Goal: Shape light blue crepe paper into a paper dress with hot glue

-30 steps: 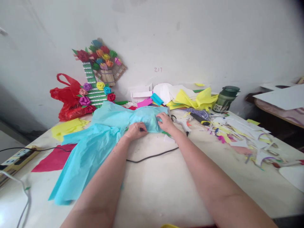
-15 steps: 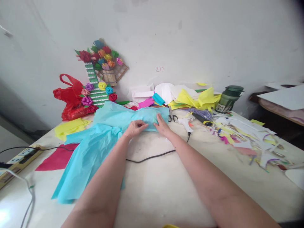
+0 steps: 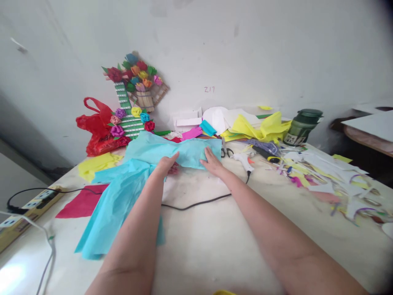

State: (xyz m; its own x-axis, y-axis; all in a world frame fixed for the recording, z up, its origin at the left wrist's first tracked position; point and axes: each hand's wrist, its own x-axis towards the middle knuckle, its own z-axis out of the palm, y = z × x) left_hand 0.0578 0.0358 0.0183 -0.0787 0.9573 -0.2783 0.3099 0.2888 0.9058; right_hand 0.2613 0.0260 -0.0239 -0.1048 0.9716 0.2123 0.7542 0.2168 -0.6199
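A sheet of light blue crepe paper lies across the far middle of the table. Its lower edge is at my left hand, whose thumb rests over the paper while the other fingers curl underneath, partly hidden. My right hand lies flat on the sheet's right end, fingers spread. More crumpled blue paper spreads toward me on the left, partly behind my left forearm. Just right of the sheet are scissors and a white glue gun with a black cord.
Paper flowers on a green-and-white striped stand and a red plastic bag stand at back left. A power strip lies at left. Yellow paper, a green bottle and paper scraps occupy the right.
My left hand has shifted left along the sheet's lower edge and turned, its thumb now pointing up. My right hand stays on the right end. The view has turned slightly left.
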